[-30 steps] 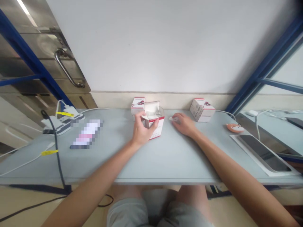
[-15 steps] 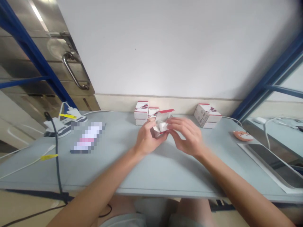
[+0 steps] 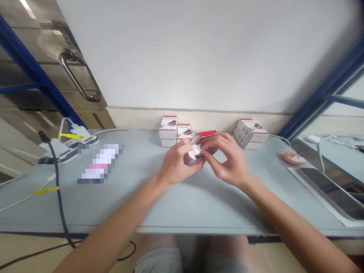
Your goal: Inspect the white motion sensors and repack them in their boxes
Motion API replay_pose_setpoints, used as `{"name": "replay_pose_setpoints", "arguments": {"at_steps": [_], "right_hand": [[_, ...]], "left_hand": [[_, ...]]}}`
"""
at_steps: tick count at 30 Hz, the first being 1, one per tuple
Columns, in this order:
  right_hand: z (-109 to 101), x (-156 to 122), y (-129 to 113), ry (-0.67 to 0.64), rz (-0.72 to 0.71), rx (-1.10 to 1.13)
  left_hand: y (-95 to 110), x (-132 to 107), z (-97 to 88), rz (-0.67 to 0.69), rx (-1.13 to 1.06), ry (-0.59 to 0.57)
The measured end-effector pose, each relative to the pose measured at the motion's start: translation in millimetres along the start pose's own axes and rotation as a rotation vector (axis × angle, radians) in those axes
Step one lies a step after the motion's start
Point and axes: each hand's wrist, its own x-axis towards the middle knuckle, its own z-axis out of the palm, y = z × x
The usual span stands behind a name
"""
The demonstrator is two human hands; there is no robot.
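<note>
A small white and red carton (image 3: 203, 138) with its flap open is held above the grey table (image 3: 182, 201), tipped on its side. My left hand (image 3: 176, 163) wraps round the carton's left end. My right hand (image 3: 227, 159) pinches a small white part (image 3: 196, 152) at the carton's open mouth. Most of the carton is hidden behind my fingers.
Closed white and red cartons stand at the wall in a stack (image 3: 174, 131) behind my hands and a pair (image 3: 250, 133) to the right. A power strip (image 3: 68, 146) with cables lies left, a blurred flat item (image 3: 99, 166) beside it. An orange toy (image 3: 292, 157) and a dark tablet (image 3: 330, 187) lie right.
My right hand left the table, carrying the small white part to the carton. My left hand lifted the carton off the table and tipped it over, and both hands now meet at its mouth.
</note>
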Motion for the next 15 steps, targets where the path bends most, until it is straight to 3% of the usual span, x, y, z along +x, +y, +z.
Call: {"name": "replay_pose_setpoints", "arguments": {"at_steps": [7,12,15], "right_hand": [[-4,-1,9,-0.073,-0.131,-0.197],[-3,-6,16,-0.123,-0.215,-0.248],[-17,-7,22,-0.015,-0.152,-0.123]], "left_hand": [[5,6,-4.5,0.026,0.023,-0.01],[7,9,-10.6,-0.052,0.052,-0.053],[3,10,-12.9,-0.114,0.052,-0.043]]}}
